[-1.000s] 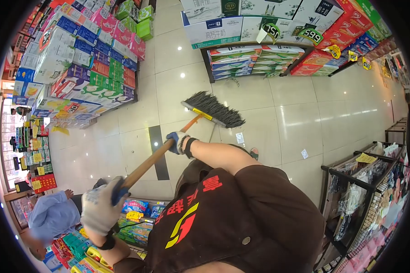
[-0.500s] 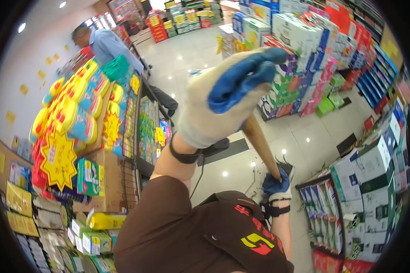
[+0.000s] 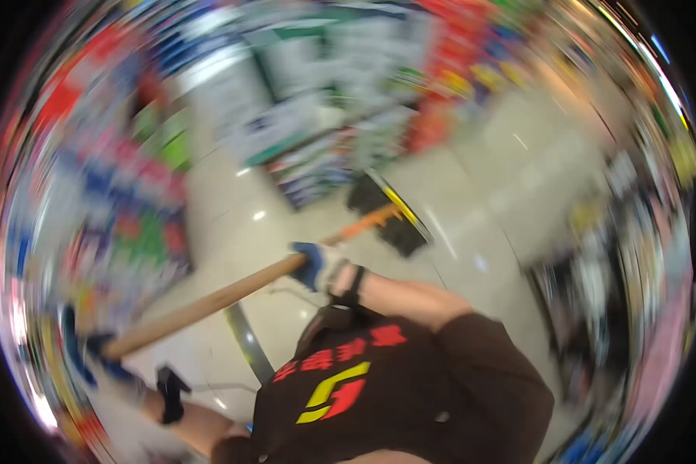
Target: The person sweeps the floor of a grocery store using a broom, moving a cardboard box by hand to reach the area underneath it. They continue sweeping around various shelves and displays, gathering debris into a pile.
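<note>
A broom (image 3: 216, 300) slants across the head view, its long wooden handle running from lower left to upper right. Its wide head (image 3: 398, 220) has dark bristles and a yellow-edged strip, and is over the floor. My left hand (image 3: 104, 359), in a white and blue work glove, is at the handle's upper end; blurred fingers appear curled round it. My right hand (image 3: 317, 267), gloved alike, is closed round the handle lower down, near its orange part. Black straps circle both wrists.
Shiny tiled floor (image 3: 472, 193) lies around the broom head. Stacked cartons (image 3: 325, 77) and a low rack of packets (image 3: 309, 166) stand ahead. Colourful boxes (image 3: 139, 240) are piled at left. Blurred shelves (image 3: 595, 309) line the right side.
The view has swung to the right and blurred. My left hand has dropped from high in front to the lower left, and the broom head has come into view at upper right.
</note>
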